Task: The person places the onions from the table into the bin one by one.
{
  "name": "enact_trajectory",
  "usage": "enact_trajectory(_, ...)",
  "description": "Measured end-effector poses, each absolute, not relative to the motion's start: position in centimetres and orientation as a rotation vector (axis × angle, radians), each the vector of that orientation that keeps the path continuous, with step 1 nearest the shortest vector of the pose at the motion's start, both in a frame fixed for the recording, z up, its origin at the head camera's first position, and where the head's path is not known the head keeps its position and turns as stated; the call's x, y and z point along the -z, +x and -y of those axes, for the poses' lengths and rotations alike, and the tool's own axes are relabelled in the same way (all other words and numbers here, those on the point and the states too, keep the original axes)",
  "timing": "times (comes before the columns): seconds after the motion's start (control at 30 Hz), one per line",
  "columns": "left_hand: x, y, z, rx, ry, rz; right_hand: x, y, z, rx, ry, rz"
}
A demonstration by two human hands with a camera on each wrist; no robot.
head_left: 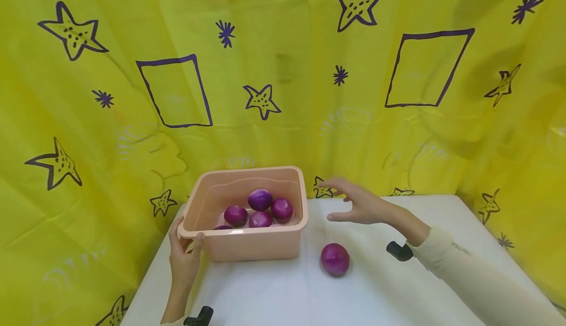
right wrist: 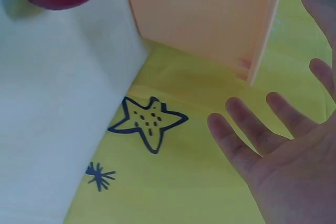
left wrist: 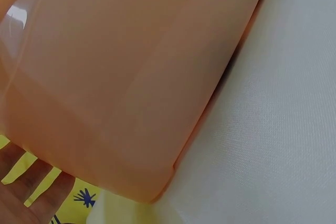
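A peach plastic bin (head_left: 254, 247) stands on the white table with several red onions (head_left: 260, 199) inside. At its front left corner my left hand (head_left: 183, 262) holds the rim, thumb at the front and fingers along the left side. In the left wrist view, the fingers (left wrist: 50, 192) lie at the edge of the bin wall (left wrist: 121, 77). My right hand (head_left: 364, 205) is in the air to the right of the bin, fingers spread and holding nothing. Below it, one red onion (head_left: 335, 259) lies on the table, apart from the hand. The right wrist view shows the empty palm (right wrist: 299, 182).
The white table (head_left: 265, 296) runs under the bin and the loose onion. A yellow curtain (head_left: 292, 139) with drawn stars and frames hangs behind and at both sides. Dark wrist devices (head_left: 399, 251) sit at the sleeves.
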State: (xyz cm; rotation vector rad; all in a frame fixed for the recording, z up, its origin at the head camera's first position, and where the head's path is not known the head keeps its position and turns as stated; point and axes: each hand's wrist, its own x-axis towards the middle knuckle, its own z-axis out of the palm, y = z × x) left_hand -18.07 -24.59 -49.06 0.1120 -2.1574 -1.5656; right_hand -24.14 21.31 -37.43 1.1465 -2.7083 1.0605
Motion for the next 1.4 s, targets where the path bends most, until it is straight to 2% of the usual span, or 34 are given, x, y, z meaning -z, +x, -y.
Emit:
enact_trajectory(0.6, 48.6, -17.9, 24.4, 1.595, 0.089, 2.144, 45.9, -21.4, -23.6, -1.339, 1.213, 3.009)
enact_trajectory(0.87, 48.8, -18.0, 24.5, 1.614, 0.088, 2.132, 47.3, -20.9, -23.5, -1.345, 1.270, 3.030)
enact_trajectory(1.4, 48.8, -18.0, 24.4, 1.626, 0.086, 2.125, 48.1, -20.9, -23.7, -1.367, 1.176, 3.067)
